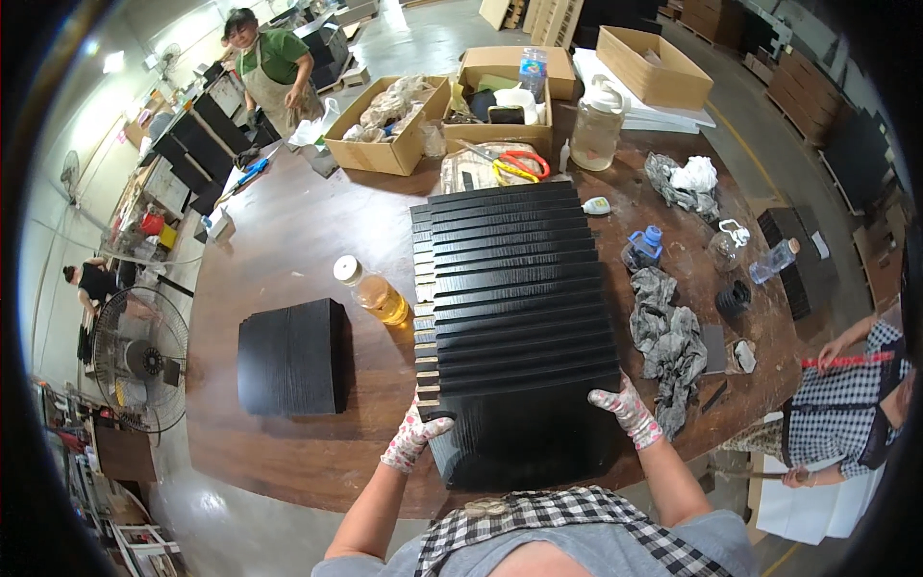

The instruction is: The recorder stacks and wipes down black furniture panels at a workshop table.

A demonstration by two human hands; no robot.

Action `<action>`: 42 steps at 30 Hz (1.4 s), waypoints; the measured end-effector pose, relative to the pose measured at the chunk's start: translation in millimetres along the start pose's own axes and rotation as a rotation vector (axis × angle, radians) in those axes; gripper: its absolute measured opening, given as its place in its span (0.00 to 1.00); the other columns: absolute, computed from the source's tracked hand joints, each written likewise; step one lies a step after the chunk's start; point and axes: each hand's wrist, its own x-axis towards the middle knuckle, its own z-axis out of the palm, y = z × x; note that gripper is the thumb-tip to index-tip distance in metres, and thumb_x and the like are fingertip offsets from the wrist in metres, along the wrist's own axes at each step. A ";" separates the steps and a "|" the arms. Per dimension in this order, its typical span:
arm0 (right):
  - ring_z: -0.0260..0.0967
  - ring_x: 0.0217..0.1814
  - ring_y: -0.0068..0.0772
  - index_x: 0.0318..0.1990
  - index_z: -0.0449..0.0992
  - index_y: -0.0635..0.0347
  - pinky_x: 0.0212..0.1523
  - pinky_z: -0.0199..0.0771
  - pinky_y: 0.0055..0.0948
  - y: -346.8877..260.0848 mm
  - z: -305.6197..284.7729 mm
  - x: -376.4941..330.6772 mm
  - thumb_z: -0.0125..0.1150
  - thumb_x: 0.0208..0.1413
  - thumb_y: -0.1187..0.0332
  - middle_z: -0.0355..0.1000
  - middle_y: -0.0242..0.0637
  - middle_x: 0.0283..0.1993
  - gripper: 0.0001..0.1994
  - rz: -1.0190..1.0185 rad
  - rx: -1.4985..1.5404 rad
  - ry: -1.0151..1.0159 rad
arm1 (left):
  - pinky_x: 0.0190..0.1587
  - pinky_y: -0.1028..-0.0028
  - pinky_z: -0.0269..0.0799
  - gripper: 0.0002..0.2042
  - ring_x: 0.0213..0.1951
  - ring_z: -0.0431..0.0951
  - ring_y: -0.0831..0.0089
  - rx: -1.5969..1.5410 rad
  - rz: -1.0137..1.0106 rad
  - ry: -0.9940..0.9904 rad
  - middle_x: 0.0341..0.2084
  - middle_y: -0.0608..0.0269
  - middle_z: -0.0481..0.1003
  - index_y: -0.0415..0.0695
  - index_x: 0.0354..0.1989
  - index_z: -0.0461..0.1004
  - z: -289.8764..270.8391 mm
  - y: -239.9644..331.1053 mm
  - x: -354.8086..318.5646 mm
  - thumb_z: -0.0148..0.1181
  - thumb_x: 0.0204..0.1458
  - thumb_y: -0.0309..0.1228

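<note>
Hands in patterned gloves grip the nearest black panel (524, 438) at the bench (288, 221) edge. Left hand (415, 435) clamped on its left edge, right hand (627, 410) clamped on its right corner. Panel fronts an overlapping row of black panels (514, 279) running away across the bench. Separate black panel stack (291, 356) lies left; bottle of yellow liquid (373, 290) between them.

On the worktop (288, 240) a row of overlapping panels (514, 288) runs away from the person, the nearest panel (529, 433) at the front edge. The left hand (415, 438) grips its left edge, the right hand (630, 412) its right corner. A stack of boards (291, 356) lies to the left, a bottle (373, 290) between stack and row. Rags (668, 341) lie right of the row; cardboard boxes (389, 125) stand behind it.
</note>
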 end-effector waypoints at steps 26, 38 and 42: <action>0.68 0.53 0.27 0.61 0.66 0.65 0.57 0.66 0.27 1.1 18.9 -5.8 0.68 0.55 0.62 0.72 0.36 0.54 0.29 -0.138 -0.262 0.325 | 0.65 0.67 0.56 0.36 0.62 0.62 0.67 0.037 0.229 0.224 0.61 0.55 0.63 0.39 0.69 0.50 46.3 17.3 -21.8 0.61 0.55 0.36; 0.66 0.58 0.38 0.60 0.64 0.68 0.61 0.62 0.34 18.9 15.9 -7.1 0.65 0.56 0.56 0.69 0.45 0.56 0.31 -0.214 -0.529 0.457 | 0.66 0.64 0.55 0.39 0.65 0.61 0.61 0.357 0.264 0.194 0.63 0.51 0.61 0.41 0.70 0.46 37.5 19.9 -21.8 0.61 0.54 0.38; 0.64 0.60 0.43 0.61 0.63 0.70 0.62 0.60 0.36 22.7 14.5 -8.5 0.61 0.59 0.56 0.67 0.49 0.58 0.30 -0.289 -0.603 0.478 | 0.66 0.65 0.55 0.37 0.65 0.61 0.62 0.351 0.272 0.213 0.63 0.52 0.61 0.42 0.70 0.49 19.9 7.6 -19.1 0.60 0.55 0.36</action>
